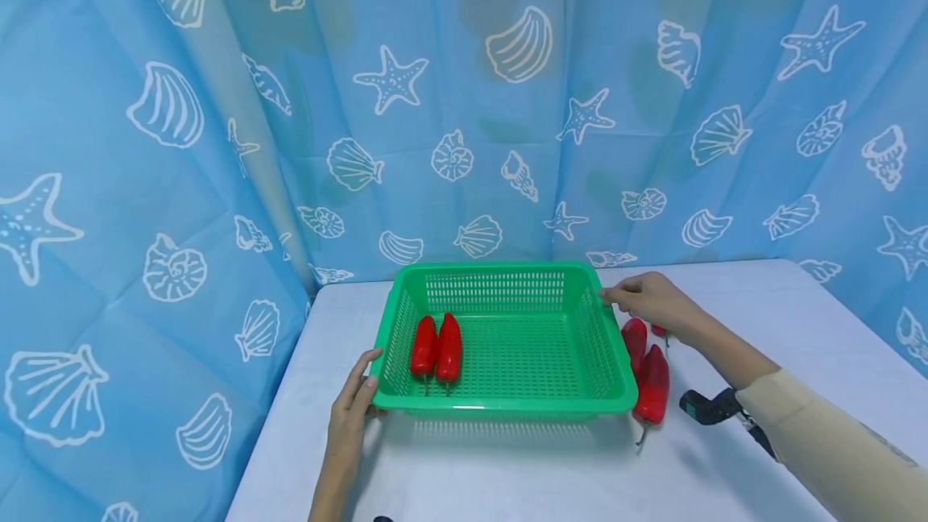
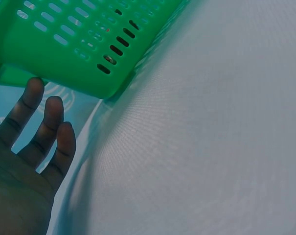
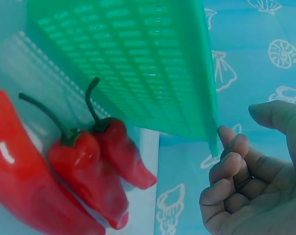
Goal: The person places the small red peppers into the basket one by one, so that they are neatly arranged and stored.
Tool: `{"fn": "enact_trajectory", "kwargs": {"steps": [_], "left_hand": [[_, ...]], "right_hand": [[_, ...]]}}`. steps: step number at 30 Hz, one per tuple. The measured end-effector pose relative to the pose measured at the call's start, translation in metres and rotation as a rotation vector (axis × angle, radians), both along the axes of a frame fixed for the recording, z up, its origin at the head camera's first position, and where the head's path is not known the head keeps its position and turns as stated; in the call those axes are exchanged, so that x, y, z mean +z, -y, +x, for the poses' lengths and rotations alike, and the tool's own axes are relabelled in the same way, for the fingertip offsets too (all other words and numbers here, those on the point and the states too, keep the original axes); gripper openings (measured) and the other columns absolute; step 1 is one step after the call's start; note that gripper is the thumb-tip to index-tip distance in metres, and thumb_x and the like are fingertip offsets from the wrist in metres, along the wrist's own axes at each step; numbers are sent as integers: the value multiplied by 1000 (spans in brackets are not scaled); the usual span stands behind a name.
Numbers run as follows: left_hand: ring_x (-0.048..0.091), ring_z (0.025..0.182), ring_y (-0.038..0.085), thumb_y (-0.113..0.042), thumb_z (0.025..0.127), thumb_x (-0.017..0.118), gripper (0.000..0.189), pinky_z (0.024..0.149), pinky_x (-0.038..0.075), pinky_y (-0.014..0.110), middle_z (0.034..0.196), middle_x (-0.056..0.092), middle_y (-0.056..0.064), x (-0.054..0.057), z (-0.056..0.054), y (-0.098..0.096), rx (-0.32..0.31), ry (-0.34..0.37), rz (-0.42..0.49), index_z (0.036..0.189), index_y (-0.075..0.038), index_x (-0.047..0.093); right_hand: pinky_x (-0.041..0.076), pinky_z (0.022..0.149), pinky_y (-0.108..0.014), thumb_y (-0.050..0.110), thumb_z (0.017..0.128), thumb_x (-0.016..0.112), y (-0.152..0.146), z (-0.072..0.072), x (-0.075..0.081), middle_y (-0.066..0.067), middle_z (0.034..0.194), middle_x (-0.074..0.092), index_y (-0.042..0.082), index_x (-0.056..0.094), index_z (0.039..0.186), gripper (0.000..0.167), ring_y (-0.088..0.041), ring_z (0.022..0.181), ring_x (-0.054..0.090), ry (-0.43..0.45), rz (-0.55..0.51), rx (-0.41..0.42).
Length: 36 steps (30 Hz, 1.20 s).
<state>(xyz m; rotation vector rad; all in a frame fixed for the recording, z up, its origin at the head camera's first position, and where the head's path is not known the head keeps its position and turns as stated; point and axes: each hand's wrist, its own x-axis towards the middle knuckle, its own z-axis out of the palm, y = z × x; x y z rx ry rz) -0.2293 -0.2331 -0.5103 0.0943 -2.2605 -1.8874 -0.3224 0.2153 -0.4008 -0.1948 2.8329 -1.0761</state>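
A green plastic basket (image 1: 507, 405) with slotted walls stands on the white table. Two red peppers (image 1: 449, 349) lie side by side in its left part, stems toward the near side. At the left rim, near the front corner, my left hand (image 1: 351, 405) touches the basket with extended fingers; its wrist view shows three fingers (image 2: 53, 112) below the rim. My right hand (image 1: 652, 300) is at the far part of the right rim. Its fingers (image 3: 228, 166) are loosely curled, fingertips by the rim, while the thumb stays apart from it.
Three more red peppers (image 3: 84, 166) lie on the table just outside the basket's right wall. A black strap-like device (image 1: 714, 407) shows by the right forearm. Behind and to the left hangs a blue curtain (image 1: 449, 103) with white shell prints.
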Motion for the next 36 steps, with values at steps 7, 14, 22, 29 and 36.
{"fn": "enact_trajectory", "kwargs": {"steps": [7,14,22,29,36], "left_hand": [[59,83,22,-49,103,49,41,76,51,34,111,62,9,1,0,0,2,9,-12,143,-38,53],[58,86,22,-51,103,49,43,77,51,35,136,56,2,1,0,0,-4,17,-13,143,-38,52],[59,88,23,-52,102,48,44,79,50,36,134,57,3,1,0,0,8,32,-22,143,-39,52],[59,87,23,-51,103,48,44,78,51,36,141,52,1,0,0,-1,5,23,-24,144,-37,52],[59,87,23,-52,103,48,43,78,51,36,137,55,1,-1,0,0,3,23,-25,144,-38,52]], "right_hand": [[43,51,-30,40,97,64,-13,2,-7,-20,105,57,-4,62,127,54,-21,56,44,48,-19,-34],[48,63,-33,40,96,65,-23,6,-13,-14,90,54,-6,64,125,54,-24,76,50,30,-26,-21],[53,69,-37,37,91,72,-36,8,-26,-13,94,60,-4,66,113,48,-29,87,56,9,23,-52],[55,73,-43,34,89,74,-47,12,-37,-16,100,60,-4,64,114,47,-31,91,55,35,26,-80],[56,75,-43,31,91,73,-57,15,-47,-16,102,60,-7,62,116,47,-31,93,56,65,36,-110]]}}
